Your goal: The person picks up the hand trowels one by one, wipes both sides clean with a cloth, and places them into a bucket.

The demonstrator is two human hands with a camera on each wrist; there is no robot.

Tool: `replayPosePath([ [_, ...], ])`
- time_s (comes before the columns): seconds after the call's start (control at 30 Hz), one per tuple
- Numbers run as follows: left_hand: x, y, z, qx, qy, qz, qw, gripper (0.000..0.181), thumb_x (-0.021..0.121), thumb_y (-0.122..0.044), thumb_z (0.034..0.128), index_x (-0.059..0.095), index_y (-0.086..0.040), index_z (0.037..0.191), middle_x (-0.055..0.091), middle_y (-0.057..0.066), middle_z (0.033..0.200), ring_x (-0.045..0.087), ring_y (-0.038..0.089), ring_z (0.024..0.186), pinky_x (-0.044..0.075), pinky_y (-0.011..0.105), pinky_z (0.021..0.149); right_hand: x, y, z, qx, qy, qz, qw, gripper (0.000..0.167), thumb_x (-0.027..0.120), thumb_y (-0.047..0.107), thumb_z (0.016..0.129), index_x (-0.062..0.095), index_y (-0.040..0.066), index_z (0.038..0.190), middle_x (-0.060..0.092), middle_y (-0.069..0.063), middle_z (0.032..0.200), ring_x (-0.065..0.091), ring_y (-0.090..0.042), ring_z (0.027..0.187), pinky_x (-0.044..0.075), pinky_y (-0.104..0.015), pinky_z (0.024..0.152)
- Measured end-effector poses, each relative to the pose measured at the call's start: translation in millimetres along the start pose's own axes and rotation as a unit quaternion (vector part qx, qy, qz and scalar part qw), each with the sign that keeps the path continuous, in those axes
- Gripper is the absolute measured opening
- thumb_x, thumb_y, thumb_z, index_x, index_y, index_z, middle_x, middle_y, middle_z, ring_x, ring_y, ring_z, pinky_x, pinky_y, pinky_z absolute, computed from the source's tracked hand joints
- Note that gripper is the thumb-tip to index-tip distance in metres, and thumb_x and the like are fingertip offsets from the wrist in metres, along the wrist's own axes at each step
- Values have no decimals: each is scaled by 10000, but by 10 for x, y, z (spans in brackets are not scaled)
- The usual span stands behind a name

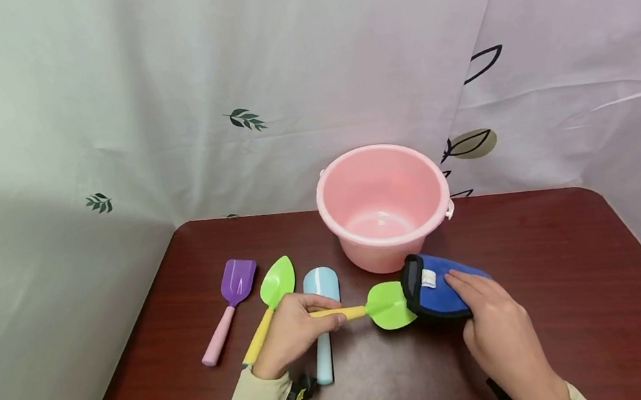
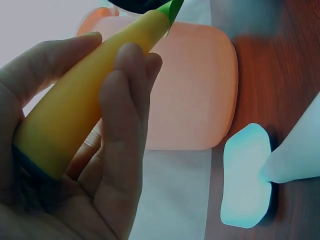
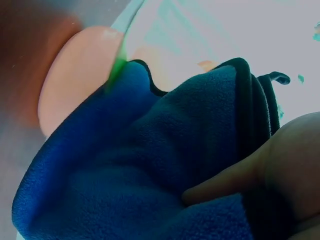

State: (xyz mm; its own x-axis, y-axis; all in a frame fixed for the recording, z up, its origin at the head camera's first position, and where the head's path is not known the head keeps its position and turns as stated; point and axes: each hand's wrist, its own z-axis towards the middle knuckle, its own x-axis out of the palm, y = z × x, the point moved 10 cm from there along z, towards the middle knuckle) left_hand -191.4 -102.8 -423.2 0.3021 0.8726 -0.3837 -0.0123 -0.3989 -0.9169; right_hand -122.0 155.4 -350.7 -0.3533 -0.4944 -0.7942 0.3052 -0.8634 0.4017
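My left hand [image 1: 293, 334] grips the yellow handle [image 2: 85, 90] of a green-bladed toy shovel [image 1: 389, 305], held sideways above the table. Its blade points right, and the tip meets the black-edged mouth of a blue fabric pouch [image 1: 444, 288]. That pouch is held by my right hand [image 1: 503, 331], its fingers lying over the top. In the right wrist view a thumb presses into the fuzzy blue cloth [image 3: 125, 150], and a sliver of green shows at its far edge. How much of the blade is inside the pouch cannot be told.
A pink bucket [image 1: 385, 255] stands at the back of the dark red table [image 1: 568, 265]. To the left lie a purple shovel [image 1: 239, 280] with a pink handle, a pointed green trowel [image 1: 278, 281] and a light blue scoop [image 1: 322, 281], partly behind my left hand. Patterned cloth [image 1: 295, 66] hangs behind.
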Motion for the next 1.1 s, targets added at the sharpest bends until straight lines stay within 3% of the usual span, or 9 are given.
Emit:
replayPosePath([
  [0.17,29,0,-9,-38,27,236,9997,135,840,-129,767,810,-108,897,730,-18,758,664,112,698,535,264,631,3,99,-16,-37,116,79,9999,654,543,-192,629,679,-16,1244,661,-154,1266,593,-362,1191,540,-586,827],
  [0.3,78,-8,5,-56,45,538,9985,128,847,-145,755,813,-134,878,712,-56,718,647,98,680,531,262,608,1,232,-24,-303,-25,106,9995,672,537,-176,628,681,10,1257,663,-107,1282,596,-315,1195,542,-532,850],
  [0.4,135,-30,25,-39,122,566,9983,123,845,-149,756,811,-126,871,706,-63,689,649,99,654,532,263,591,-8,347,-25,-605,-264,196,9976,660,486,-153,640,693,19,1241,670,-78,1277,604,-287,1182,462,-302,1026],
  [0.53,206,-74,51,32,238,476,9986,104,835,-147,769,802,-112,861,703,-65,675,659,102,630,538,270,576,-23,476,-16,-922,-537,397,9935,673,434,-146,638,699,21,1233,667,-73,1285,607,-288,1179,183,-86,1107],
  [0.77,248,-134,84,74,252,442,9987,93,807,-126,774,807,-108,865,718,-68,710,673,89,655,544,263,584,98,602,-16,-1021,-159,322,9941,678,477,-151,643,708,62,1244,643,-60,1339,576,-293,1256,173,-141,1136],
  [0.9,225,-135,92,2,203,441,9988,101,811,-150,772,810,-116,867,716,-68,708,662,92,660,533,266,575,196,648,-34,-1153,165,212,9930,640,497,-147,656,721,56,1220,647,-78,1332,585,-318,1253,422,-331,1071],
  [1.0,209,-132,85,-77,263,241,9993,126,821,-192,791,811,-111,887,730,-51,732,679,102,679,543,274,592,297,668,-39,-1177,664,123,9908,619,533,-162,684,717,64,1231,646,-77,1335,584,-310,1261,489,-503,984],
  [1.1,194,-132,77,-119,301,63,9995,151,823,-208,807,810,-98,910,743,-21,773,689,104,699,554,275,612,415,676,-50,-1131,1287,55,9852,591,567,-172,732,707,74,1251,638,-69,1346,570,-292,1281,461,-505,1025],
])
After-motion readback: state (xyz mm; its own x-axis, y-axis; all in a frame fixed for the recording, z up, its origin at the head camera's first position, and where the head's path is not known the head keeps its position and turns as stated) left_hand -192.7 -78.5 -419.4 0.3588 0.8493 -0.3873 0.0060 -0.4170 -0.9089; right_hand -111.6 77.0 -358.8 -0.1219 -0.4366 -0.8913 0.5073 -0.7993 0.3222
